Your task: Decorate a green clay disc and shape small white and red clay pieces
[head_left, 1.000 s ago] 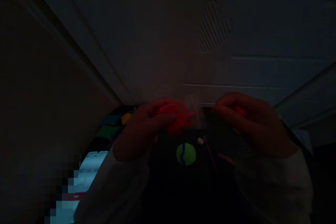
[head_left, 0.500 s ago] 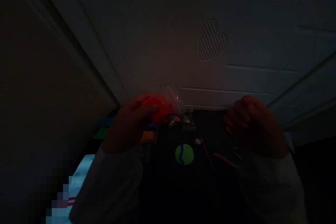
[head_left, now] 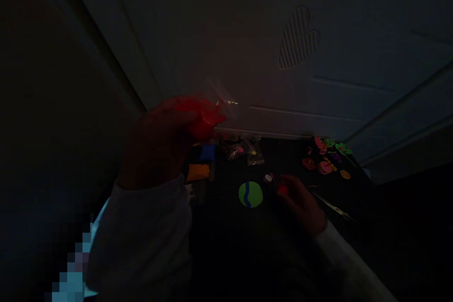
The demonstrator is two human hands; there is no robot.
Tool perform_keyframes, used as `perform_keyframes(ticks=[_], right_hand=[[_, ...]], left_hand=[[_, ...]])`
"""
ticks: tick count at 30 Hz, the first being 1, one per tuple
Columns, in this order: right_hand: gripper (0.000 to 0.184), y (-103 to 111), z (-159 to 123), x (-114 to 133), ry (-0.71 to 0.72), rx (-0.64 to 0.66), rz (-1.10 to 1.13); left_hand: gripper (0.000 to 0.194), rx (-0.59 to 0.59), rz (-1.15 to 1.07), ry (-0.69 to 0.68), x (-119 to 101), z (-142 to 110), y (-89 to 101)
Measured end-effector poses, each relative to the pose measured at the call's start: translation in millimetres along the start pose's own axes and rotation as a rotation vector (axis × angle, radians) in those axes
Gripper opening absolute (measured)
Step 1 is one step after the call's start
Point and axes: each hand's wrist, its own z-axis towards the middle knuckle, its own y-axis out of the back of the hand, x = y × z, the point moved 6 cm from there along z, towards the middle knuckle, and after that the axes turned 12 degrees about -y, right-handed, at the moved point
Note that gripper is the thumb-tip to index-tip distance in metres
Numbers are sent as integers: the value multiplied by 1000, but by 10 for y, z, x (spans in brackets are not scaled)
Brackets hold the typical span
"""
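Note:
Raised at the left, my left hand (head_left: 159, 127) is closed around a clear zip bag of red modelling clay (head_left: 205, 122), its transparent top sticking up past the fingers. My right hand (head_left: 300, 205) is low over the dark table, thumb and fingers closed on a small lump of red clay (head_left: 283, 189). Left of it lies a flat green disc (head_left: 255, 194) with a wavy blue strip across it. A small white round piece (head_left: 268, 178) sits close to the fingertips, beside the tip of a pink stick (head_left: 272, 177) mostly hidden by the hand.
Scissors (head_left: 334, 206) lie right of my right hand. Several colourful clay shapes (head_left: 325, 166) are at the back right. Clear bags (head_left: 244, 151) lie at the back, with an orange pack (head_left: 198, 172) and a blue pack (head_left: 207, 152) at left. A pale door (head_left: 247, 56) rises behind.
My right hand has come down and leftward to the table, uncovering the shapes and scissors. My left hand, still holding the bag, appears higher and further left. The view has shifted slightly.

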Motion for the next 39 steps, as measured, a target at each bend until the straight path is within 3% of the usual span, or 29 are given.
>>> perform_keyframes(ticks=[4, 8, 13, 17, 20, 23, 26, 28, 32, 35, 39], right_hand=[[28, -26, 58, -69, 9, -62, -64], [20, -84, 85, 6, 62, -23, -69], [14, -100, 41, 71, 36, 32, 21], [13, 117, -10, 156, -36, -4, 232], [5, 344, 5, 439, -8, 17, 434], [6, 513, 69, 894, 86, 35, 558], [8, 518, 131, 1327, 160, 44, 594], [21, 439, 158, 1521, 169, 47, 547], [23, 263, 168, 1706, 190, 124, 438], [19, 328, 156, 1740, 243, 22, 317], [20, 460, 159, 1745, 267, -45, 276]], left_hand=[[13, 42, 14, -70, -9, 6, 12], [12, 87, 17, -66, -50, -18, -45], [19, 78, 6, 128, -79, -55, -157], [11, 116, 35, 206, 14, -79, -188], [14, 171, 110, 207, 133, -117, -234], [17, 264, 166, 250, 241, -186, -362], [23, 296, 234, 269, 259, -235, -473], [24, 320, 270, 270, 233, -256, -540], [20, 310, 321, 286, 175, -267, -612], [23, 300, 376, 275, 153, -260, -647], [24, 287, 387, 355, 226, -295, -670]])
